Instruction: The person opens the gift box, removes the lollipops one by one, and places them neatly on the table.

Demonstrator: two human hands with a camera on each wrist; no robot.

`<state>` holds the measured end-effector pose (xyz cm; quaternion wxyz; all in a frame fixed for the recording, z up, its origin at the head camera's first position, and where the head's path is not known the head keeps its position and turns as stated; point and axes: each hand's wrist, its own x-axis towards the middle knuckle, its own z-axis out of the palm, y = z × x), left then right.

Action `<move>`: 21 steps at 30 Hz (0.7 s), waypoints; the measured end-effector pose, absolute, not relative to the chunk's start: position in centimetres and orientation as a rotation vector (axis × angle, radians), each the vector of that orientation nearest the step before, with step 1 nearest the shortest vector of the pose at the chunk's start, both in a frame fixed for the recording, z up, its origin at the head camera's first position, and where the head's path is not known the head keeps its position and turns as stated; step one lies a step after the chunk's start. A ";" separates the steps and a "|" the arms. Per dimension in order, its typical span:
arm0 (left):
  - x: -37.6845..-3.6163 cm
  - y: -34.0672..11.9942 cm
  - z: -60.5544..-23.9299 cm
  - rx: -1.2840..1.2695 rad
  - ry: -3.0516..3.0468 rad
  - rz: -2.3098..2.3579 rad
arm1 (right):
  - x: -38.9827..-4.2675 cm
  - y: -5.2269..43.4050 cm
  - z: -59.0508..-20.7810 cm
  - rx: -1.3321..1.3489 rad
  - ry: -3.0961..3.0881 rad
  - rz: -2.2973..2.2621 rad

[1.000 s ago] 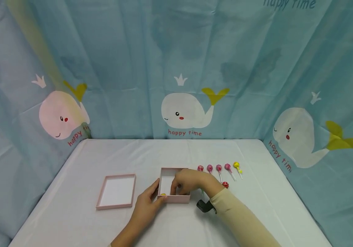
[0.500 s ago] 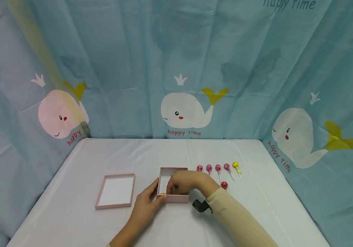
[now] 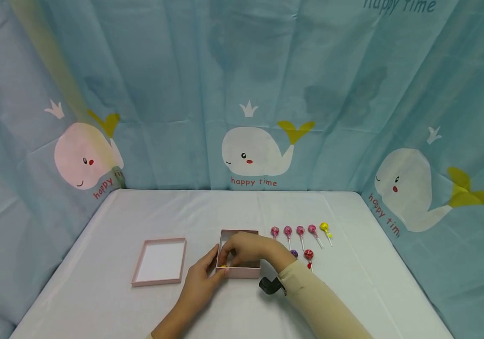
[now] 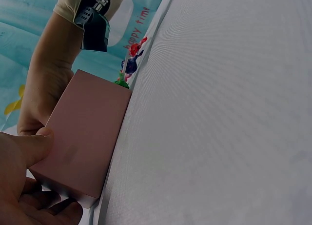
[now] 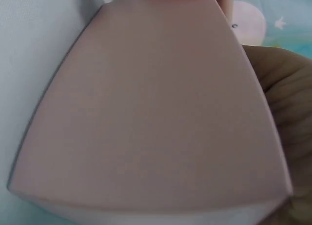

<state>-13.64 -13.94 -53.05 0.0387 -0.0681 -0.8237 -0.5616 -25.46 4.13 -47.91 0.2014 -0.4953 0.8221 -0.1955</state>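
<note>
A pink box (image 3: 244, 273) with a pale inside stands at the middle of the white table. My left hand (image 3: 199, 281) grips its front left corner, the thumb on the front wall and the fingers along the left side. Over the box's open top, my right hand (image 3: 244, 247) reaches in with bent fingers pointing down by the left wall. Just behind the front rim, a bit of yellow candy (image 3: 224, 266) shows below those fingers. The walls hide the right fingertips in both wrist views, and I cannot tell whether they pinch anything.
A shallow pink lid (image 3: 158, 283) lies left of the box. Right of it, several pink lollipops (image 3: 287, 230) and a yellow lollipop (image 3: 324, 226) form a row. Nearer are a red lollipop (image 3: 308, 254) and a purple lollipop (image 3: 294, 253); a green wrapper (image 4: 122, 81) shows low behind the box.
My right hand has slid left inside the box, toward the left wall and the yellow candy. The purple lollipop has come into sight behind the forearm. My left hand keeps its grip.
</note>
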 end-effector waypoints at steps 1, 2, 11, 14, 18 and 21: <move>-13.7 -14.0 -53.0 -0.207 -2.529 -1.726 | -25.5 4.1 -48.0 -1.381 2.297 -0.548; -13.7 -14.0 -53.0 -0.213 -2.531 -1.728 | -25.4 4.0 -48.1 -1.380 2.299 -0.545; -13.5 -14.0 -53.0 -0.239 -2.525 -1.735 | -25.5 3.8 -48.7 -1.376 2.334 -0.479; -13.5 -14.0 -53.0 -0.239 -2.531 -1.734 | -25.5 3.8 -48.8 -1.383 2.339 -0.465; -13.6 -14.0 -53.0 -0.234 -2.534 -1.734 | -25.5 3.8 -48.8 -1.408 2.342 -0.456; -13.5 -14.0 -53.2 -0.236 -2.530 -1.734 | -25.4 3.8 -48.8 -1.392 2.344 -0.477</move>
